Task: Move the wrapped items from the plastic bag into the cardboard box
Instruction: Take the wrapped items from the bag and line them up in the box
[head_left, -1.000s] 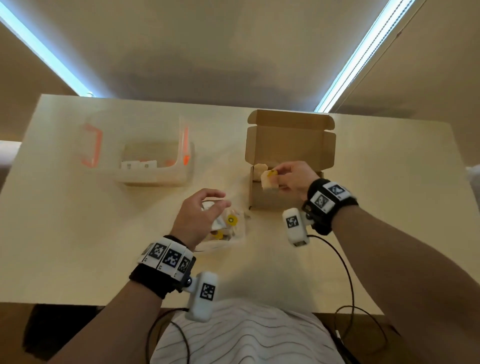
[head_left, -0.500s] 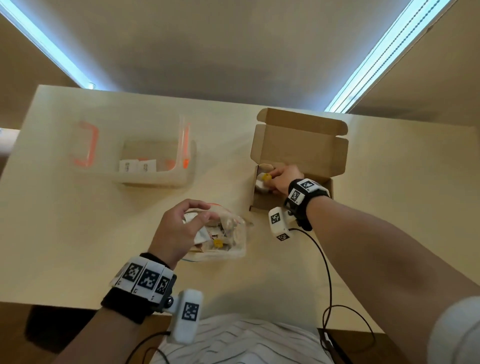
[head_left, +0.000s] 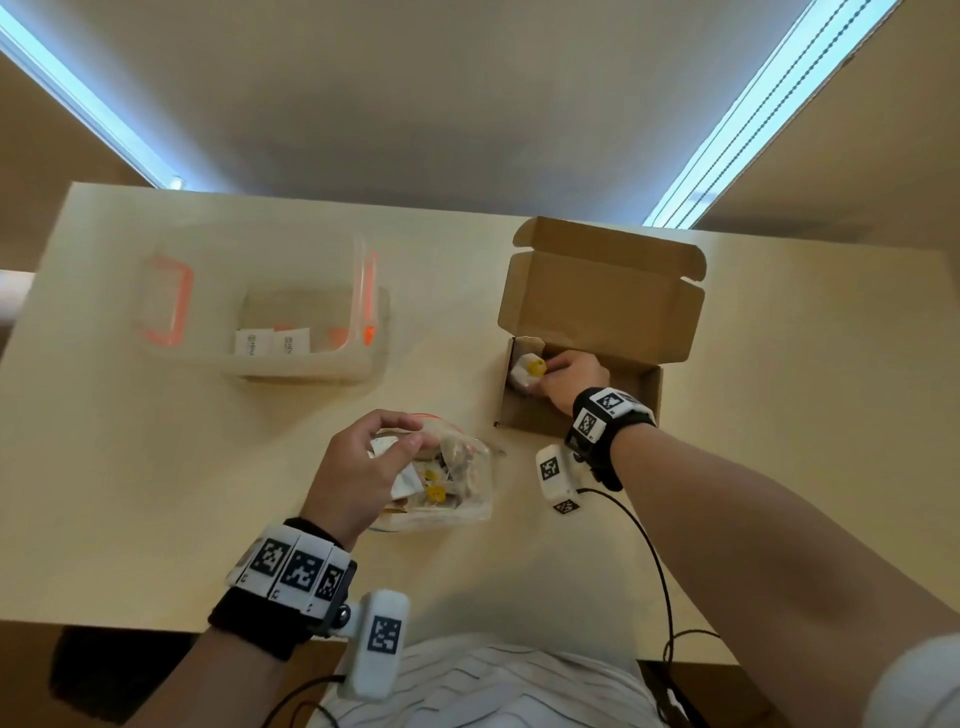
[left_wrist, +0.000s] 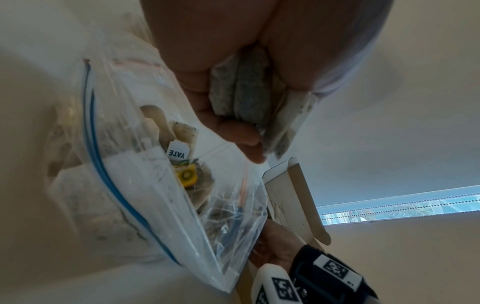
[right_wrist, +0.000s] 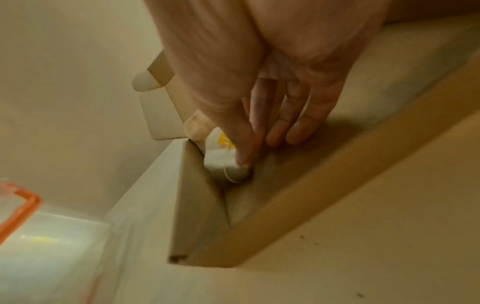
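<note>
L hand near desk's front edge, fingers curled, pinching grey-speckled sachets betw. thumb and fingertips, just above mouth of plastic bag. Bag lies on desk, front-centre; clear, blue zip line, open end toward L hand. Inside: more wrapped items, pale paper w/ dark specks, white tag reading "YATE", yellow tag.

R hand further back, inside cardboard box, grip closed on wrapped item: thumb and forefinger pinch it vs. box's L end wall, other fingers extended on box floor. Item white, rounded, yellow tag on top, thin string trailing. Box lid flap stands open at far side.

Far L of desk: clear tub w/ orange handles, two white labels on near wall.
</note>
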